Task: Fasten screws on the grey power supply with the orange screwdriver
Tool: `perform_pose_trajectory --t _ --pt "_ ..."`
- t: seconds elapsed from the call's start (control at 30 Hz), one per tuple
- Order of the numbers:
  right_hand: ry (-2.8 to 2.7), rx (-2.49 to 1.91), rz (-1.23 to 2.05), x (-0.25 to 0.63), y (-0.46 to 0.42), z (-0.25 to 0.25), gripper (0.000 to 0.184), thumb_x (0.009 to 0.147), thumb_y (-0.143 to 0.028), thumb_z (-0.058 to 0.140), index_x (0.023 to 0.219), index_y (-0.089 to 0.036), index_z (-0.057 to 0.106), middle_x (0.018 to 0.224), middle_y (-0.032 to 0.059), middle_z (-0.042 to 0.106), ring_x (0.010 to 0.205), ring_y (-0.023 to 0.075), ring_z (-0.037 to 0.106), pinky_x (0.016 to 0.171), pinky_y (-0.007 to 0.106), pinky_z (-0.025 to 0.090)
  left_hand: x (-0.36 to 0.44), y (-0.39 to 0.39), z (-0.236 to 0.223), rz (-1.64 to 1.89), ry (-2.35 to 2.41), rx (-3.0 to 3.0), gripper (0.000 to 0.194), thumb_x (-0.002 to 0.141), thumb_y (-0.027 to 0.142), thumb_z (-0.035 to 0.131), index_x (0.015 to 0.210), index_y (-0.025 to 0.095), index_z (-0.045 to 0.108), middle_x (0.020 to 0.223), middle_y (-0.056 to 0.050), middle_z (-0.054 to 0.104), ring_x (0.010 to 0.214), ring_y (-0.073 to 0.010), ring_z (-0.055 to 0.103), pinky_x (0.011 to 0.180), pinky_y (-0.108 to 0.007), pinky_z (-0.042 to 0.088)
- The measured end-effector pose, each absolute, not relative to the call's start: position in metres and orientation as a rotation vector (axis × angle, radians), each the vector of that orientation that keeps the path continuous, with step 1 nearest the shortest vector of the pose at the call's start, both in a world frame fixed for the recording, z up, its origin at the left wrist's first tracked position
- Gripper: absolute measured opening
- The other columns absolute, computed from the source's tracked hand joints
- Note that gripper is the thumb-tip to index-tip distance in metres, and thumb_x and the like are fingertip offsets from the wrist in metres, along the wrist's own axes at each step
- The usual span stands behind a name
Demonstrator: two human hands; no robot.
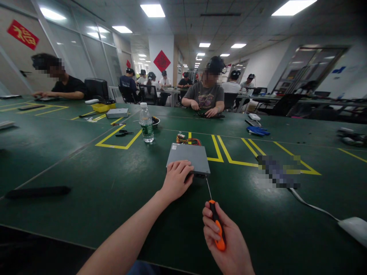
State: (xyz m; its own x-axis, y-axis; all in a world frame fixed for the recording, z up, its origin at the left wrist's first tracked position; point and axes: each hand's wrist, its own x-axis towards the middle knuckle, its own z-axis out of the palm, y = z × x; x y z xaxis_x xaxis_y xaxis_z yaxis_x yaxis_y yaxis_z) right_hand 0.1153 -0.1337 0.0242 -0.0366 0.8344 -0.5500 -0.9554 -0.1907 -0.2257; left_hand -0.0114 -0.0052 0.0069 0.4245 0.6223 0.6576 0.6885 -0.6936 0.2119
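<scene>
A grey metal box [189,156] lies on the green table [86,183] in front of me, with coloured wires [189,140] coming out of its far end. My left hand [176,179] rests on its near left corner, fingers curled over the edge and pressing it down. My right hand [222,238] is closed round the orange and black handle of a screwdriver [216,225]. Its thin shaft points up to the box's near right edge, the tip touching the side there.
A water bottle [146,123] stands left of the box, with scissors [124,133] beyond it. Yellow tape lines [229,156] mark the table. Blue gloves [258,131] lie at the far right, a white cable and device [354,227] at the right. Other people sit at tables behind.
</scene>
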Motion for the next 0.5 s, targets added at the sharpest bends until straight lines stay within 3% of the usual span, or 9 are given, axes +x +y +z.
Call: perform_pose_trajectory --t 0.2,0.5 --pt "0.245 -0.777 1.55 0.1096 -0.1292 0.0229 0.01 0.091 -0.015 0.043 0.086 -0.011 0.05 0.071 -0.001 0.046 0.038 0.0001 0.035 0.027 0.009 0.026 -0.0113 -0.0053 0.007 -1.13 -1.198 -2.579 0.019 0.082 0.021 0.053 0.1 0.024 0.055 0.112 -0.003 0.06 0.109 -0.0203 0.049 0.091 -0.038 0.033" --pt "0.317 -0.605 1.641 0.1146 -0.1302 0.025 0.021 0.096 -0.022 0.033 0.085 -0.011 0.048 0.069 -0.0022 0.043 0.037 -0.0009 0.034 0.029 0.008 0.027 -0.012 -0.0056 0.0079 -1.113 -1.195 -2.599 0.018 0.082 0.021 0.053 0.1 0.023 0.054 0.113 -0.003 0.059 0.11 -0.0201 0.048 0.092 -0.038 0.032"
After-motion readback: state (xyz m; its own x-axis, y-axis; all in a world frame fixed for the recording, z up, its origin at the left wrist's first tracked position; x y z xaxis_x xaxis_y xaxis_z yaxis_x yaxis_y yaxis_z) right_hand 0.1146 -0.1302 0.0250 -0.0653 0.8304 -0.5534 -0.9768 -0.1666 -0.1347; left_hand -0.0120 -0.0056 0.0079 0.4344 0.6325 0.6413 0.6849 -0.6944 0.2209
